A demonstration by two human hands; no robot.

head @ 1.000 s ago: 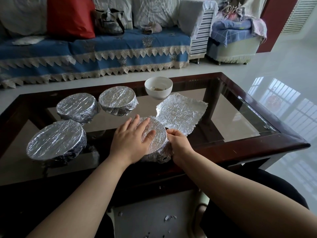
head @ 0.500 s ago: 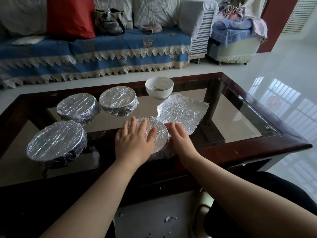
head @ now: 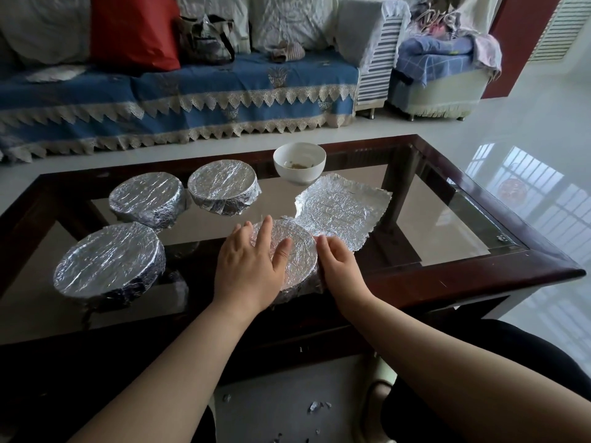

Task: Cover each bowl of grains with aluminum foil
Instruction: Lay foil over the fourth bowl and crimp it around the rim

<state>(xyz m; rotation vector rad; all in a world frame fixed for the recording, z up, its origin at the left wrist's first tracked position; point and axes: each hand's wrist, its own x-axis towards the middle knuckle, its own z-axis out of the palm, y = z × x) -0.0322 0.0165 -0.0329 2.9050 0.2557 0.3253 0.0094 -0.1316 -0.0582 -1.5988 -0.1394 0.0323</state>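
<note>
Left hand lies flat, fingers apart, on the thin, crease-prone foil over the near bowl, while the right hand, fingers together, presses its rim, the best hold.

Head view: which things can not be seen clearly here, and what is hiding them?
- Contents of the four covered bowls, such as the one under the hands: hidden by foil.
- Near-left part of that bowl: hidden by the left hand.
- Its right wall: hidden by the right hand.
- Contents of the white bowl: too small to identify.
- Loose foil sheet: near corner lies behind the bowl and right hand.
</note>
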